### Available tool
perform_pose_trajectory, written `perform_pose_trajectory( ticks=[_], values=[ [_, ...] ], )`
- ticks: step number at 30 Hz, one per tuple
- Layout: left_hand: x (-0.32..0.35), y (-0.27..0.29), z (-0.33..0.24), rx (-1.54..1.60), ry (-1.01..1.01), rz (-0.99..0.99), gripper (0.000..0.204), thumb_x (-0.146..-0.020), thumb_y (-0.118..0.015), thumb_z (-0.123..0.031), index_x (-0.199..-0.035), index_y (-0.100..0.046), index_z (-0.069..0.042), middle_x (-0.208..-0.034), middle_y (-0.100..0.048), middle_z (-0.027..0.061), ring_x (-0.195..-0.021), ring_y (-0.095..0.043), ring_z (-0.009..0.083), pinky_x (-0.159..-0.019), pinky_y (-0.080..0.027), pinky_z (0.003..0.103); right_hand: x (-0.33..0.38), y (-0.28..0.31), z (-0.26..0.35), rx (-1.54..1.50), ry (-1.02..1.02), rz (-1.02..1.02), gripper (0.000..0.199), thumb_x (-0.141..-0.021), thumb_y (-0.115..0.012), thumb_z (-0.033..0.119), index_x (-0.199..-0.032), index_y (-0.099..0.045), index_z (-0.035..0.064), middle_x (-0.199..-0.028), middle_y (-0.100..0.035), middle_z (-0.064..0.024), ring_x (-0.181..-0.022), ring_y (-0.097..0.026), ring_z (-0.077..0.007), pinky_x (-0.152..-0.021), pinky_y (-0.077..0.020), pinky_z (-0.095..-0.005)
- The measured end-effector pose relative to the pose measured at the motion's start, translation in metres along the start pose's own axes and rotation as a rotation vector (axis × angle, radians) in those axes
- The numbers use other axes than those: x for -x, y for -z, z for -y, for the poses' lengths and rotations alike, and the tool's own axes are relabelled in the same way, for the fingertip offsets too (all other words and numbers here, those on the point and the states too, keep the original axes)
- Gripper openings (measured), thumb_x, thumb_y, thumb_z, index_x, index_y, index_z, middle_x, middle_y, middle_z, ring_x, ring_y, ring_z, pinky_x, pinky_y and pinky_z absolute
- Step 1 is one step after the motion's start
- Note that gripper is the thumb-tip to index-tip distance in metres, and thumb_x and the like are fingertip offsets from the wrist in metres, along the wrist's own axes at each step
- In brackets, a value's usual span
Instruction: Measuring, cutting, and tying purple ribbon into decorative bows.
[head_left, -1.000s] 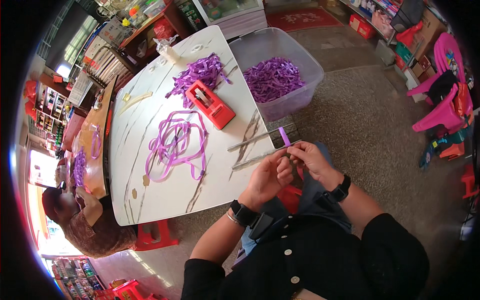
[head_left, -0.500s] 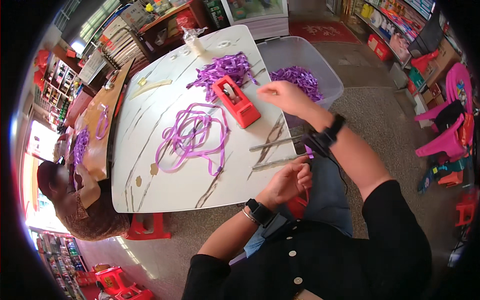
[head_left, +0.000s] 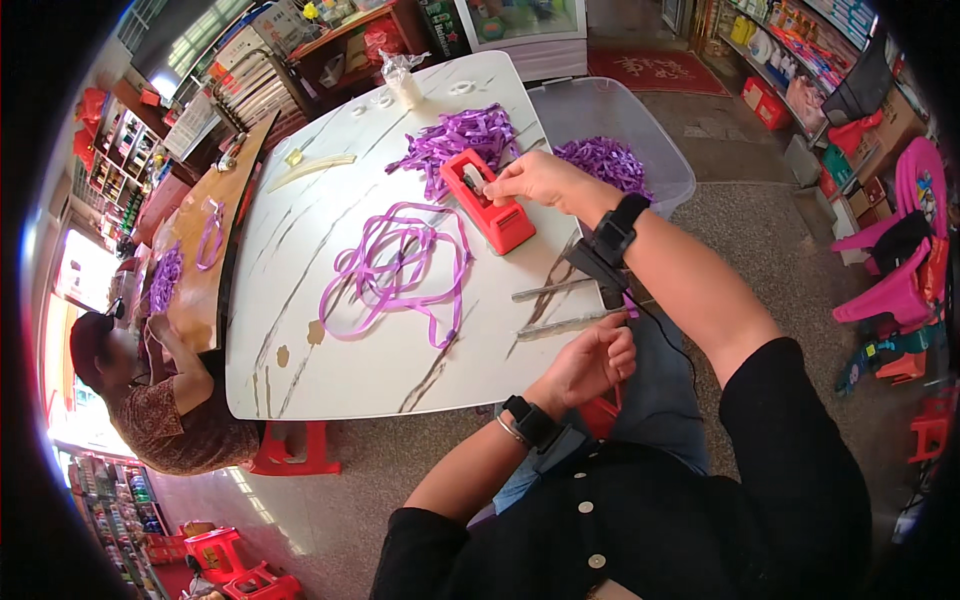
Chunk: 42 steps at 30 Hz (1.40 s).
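Half a second on, the right hand [head_left: 542,186] has swung from beside the red tape dispenser [head_left: 506,230] to over it, its thumb and fingers now narrowed to a pinch at the end by the tape roll; whether tape lies between them is too small to tell. Meanwhile the left hand [head_left: 592,364] stays low at the table's edge, fingers curled in, its fingertips by a short purple strip [head_left: 629,306] near the ends of two grey bars [head_left: 560,328]; whether it grips the strip cannot be told. These bars lie side by side and apart on the white table [head_left: 300,235]. Left of the dispenser a long purple ribbon [head_left: 467,262] sprawls in loose loops, and behind the dispenser sits a heap of purple ribbons [head_left: 462,133]. Just past the table's right edge, a clear bin [head_left: 672,120] holds more purple pieces [head_left: 603,160]. Off to the left, another person [head_left: 165,415] sits at a brown table [head_left: 205,290].
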<state>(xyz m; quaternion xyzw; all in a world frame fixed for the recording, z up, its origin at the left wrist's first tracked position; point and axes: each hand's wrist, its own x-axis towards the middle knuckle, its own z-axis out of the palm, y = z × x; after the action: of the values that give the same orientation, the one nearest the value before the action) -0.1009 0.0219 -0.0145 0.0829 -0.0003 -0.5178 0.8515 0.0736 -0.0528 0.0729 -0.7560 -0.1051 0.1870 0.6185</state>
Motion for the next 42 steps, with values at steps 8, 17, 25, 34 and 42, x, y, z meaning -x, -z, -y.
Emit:
perform_pose_trajectory(
  ticks=[8,17,25,34,42],
  values=[
    [0.0,0.004,0.003,0.018,-0.02,0.085,0.009,-0.082,-0.039,-0.008,-0.09,-0.035,-0.011,-0.066,-0.032,0.0001,-0.061,-0.036,0.0117,-0.06,-0.033,0.024,0.043,-0.007,-0.029,-0.046,-0.006,0.001,0.02,-0.071,-0.07,0.021,-0.074,-0.067,0.0007,-0.069,-0.064,-0.0056,-0.063,-0.056,-0.0096,-0.065,-0.0405,-0.022],
    [0.001,-0.007,0.003,-0.037,-0.037,-0.023,0.008,-0.081,-0.04,-0.006,-0.078,-0.033,-0.01,-0.062,-0.029,-0.0008,-0.059,-0.032,0.0101,-0.059,-0.031,0.023,0.038,-0.013,-0.041,0.56,-0.001,-0.231,0.017,-0.067,-0.069,0.026,-0.07,-0.068,0.0098,-0.064,-0.063,-0.0062,-0.059,-0.06,-0.0178,-0.055,-0.0446,-0.0312],
    [0.002,-0.003,0.004,-0.036,-0.02,-0.023,0.023,-0.08,-0.043,-0.007,-0.102,-0.038,-0.009,-0.066,-0.033,-0.0003,-0.061,-0.035,0.0109,-0.06,-0.033,0.024,0.048,0.008,-0.039,0.981,0.048,-0.353,0.018,-0.067,-0.066,0.026,-0.068,-0.066,0.0076,-0.063,-0.061,-0.006,-0.057,-0.058,-0.0178,-0.054,-0.0433,-0.0303],
    [0.001,-0.006,0.002,-0.028,-0.02,-0.024,0.033,-0.08,-0.043,-0.007,-0.112,-0.036,-0.006,-0.065,-0.031,-0.0005,-0.062,-0.035,0.0111,-0.063,-0.033,0.026,0.116,0.075,-0.042,0.517,-0.112,0.473,0.024,-0.08,-0.054,0.025,-0.074,-0.061,0.0029,-0.064,-0.058,-0.0009,-0.061,-0.053,-0.0097,-0.058,-0.0404,-0.0244],
    [0.002,-0.015,0.004,-0.046,-0.037,-0.07,0.029,-0.079,-0.043,-0.007,-0.108,-0.042,-0.005,-0.063,-0.029,-0.001,-0.059,-0.032,0.0103,-0.061,-0.032,0.024,0.122,0.065,-0.051,0.822,-0.089,0.482,0.022,-0.077,-0.055,0.027,-0.074,-0.064,0.007,-0.064,-0.061,-0.0016,-0.061,-0.058,-0.0142,-0.056,-0.043,-0.0293]
  ],
)
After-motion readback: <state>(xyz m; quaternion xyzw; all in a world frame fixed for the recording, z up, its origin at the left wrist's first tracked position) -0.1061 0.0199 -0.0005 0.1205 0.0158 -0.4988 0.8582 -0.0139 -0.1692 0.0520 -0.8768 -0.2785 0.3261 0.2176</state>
